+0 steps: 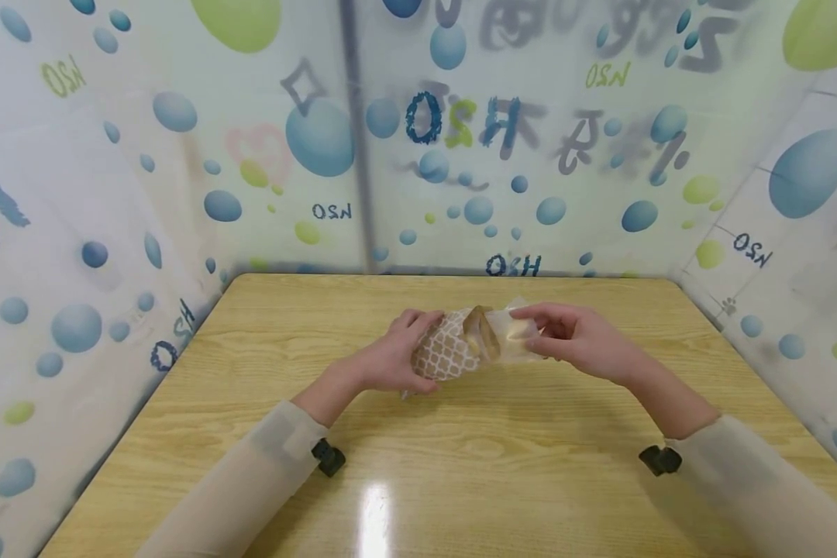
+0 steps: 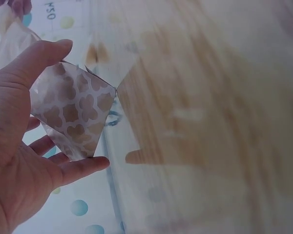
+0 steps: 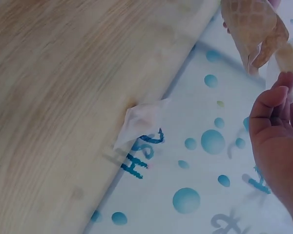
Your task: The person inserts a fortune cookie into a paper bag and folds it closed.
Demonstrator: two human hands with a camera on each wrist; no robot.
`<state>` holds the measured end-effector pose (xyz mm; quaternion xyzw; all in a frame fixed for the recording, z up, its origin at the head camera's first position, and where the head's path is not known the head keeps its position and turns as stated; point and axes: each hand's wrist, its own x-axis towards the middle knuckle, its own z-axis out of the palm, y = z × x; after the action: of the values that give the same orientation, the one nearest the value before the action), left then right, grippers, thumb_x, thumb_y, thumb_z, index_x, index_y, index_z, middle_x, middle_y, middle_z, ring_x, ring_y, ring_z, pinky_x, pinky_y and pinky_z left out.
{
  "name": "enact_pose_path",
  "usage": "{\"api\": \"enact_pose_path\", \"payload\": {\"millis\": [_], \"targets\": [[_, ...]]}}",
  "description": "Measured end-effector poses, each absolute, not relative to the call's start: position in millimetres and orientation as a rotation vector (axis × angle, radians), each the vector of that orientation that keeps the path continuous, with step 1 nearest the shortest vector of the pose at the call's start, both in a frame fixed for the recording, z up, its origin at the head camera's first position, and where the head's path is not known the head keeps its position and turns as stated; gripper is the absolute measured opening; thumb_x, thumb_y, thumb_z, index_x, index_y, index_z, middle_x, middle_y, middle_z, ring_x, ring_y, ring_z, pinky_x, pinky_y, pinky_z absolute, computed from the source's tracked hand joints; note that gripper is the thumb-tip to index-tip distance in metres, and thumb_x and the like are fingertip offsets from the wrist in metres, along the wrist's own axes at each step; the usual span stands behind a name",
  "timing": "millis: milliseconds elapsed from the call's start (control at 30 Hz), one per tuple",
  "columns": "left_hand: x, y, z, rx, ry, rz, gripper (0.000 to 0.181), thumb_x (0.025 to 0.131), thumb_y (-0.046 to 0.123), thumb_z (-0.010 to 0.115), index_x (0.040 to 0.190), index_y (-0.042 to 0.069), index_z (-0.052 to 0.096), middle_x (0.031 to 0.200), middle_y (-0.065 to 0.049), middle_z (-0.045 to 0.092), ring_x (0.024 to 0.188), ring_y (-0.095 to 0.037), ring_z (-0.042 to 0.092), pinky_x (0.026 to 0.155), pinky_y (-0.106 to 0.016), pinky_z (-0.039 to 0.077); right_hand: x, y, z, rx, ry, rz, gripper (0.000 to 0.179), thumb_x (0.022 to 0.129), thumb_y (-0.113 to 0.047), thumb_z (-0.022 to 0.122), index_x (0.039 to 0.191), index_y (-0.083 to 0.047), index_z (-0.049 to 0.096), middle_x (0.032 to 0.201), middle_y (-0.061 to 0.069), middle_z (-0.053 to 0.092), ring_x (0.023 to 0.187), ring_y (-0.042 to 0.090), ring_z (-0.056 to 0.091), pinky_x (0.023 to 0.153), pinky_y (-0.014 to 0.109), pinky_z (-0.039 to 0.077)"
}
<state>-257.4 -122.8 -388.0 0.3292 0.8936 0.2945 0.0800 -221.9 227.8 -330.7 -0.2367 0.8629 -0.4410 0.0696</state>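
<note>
A brown paper bag [image 1: 446,353] with a white lattice print lies on its side above the table, its mouth facing right. My left hand [image 1: 390,358] grips the bag's closed end; in the left wrist view the thumb lies over the printed paper [image 2: 78,107] and the fingers are behind and below it. At the open mouth, my right hand [image 1: 586,341] pinches a small translucent packet [image 1: 512,333] holding something pale yellow. Whether the packet's left end is still inside the bag, I cannot tell. The bag's other contents are hidden.
Another small whitish packet [image 3: 141,119] lies near the far table edge in the right wrist view. The wooden table [image 1: 418,457] is bordered by walls [image 1: 418,194] covered with a bubble-printed sheet.
</note>
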Motion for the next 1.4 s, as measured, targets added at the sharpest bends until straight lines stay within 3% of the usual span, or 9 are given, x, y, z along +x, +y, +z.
{"api": "enact_pose_path", "payload": {"millis": [267,500,1033,1400], "targets": [[-256.4,-118.0,-387.1,0.965,2.649,0.873,0.117,0.085,0.027,0.095,0.175,0.018,0.021,0.166,-0.019,0.030,0.148,-0.036,0.038,0.123,-0.057,0.044,-229.3,210.8,-327.0,-0.712,2.642,-1.221,0.042,0.107,-0.025,0.072,0.148,-0.016,0.069,0.106,0.008,0.066,0.072,0.016,0.050,0.064,0.031,0.046],[-256.8,-115.3,-387.1,0.974,2.645,0.875,0.117,0.084,0.026,0.095,0.175,0.018,0.021,0.166,-0.019,0.030,0.149,-0.036,0.037,0.124,-0.058,0.043,-236.2,204.8,-326.9,-0.724,2.695,-1.192,0.047,0.103,-0.022,0.078,0.147,-0.011,0.067,0.107,0.008,0.069,0.073,0.016,0.054,0.064,0.029,0.048],[-256.4,-115.5,-391.4,0.996,2.633,0.924,0.117,0.084,0.027,0.095,0.175,0.013,0.022,0.164,-0.020,0.032,0.146,-0.035,0.039,0.123,-0.056,0.044,-237.6,183.6,-338.5,-0.819,2.750,-1.065,0.046,0.102,-0.022,0.081,0.145,-0.013,0.070,0.105,0.002,0.071,0.078,0.017,0.058,0.068,0.029,0.051],[-258.9,-119.5,-392.5,0.967,2.638,0.977,0.117,0.084,0.028,0.095,0.175,0.018,0.023,0.165,-0.018,0.031,0.148,-0.033,0.040,0.125,-0.056,0.042,-234.9,207.9,-337.5,-0.745,2.840,-1.183,0.049,0.107,-0.026,0.074,0.154,-0.015,0.065,0.123,0.012,0.070,0.079,0.019,0.056,0.068,0.030,0.049]]}}
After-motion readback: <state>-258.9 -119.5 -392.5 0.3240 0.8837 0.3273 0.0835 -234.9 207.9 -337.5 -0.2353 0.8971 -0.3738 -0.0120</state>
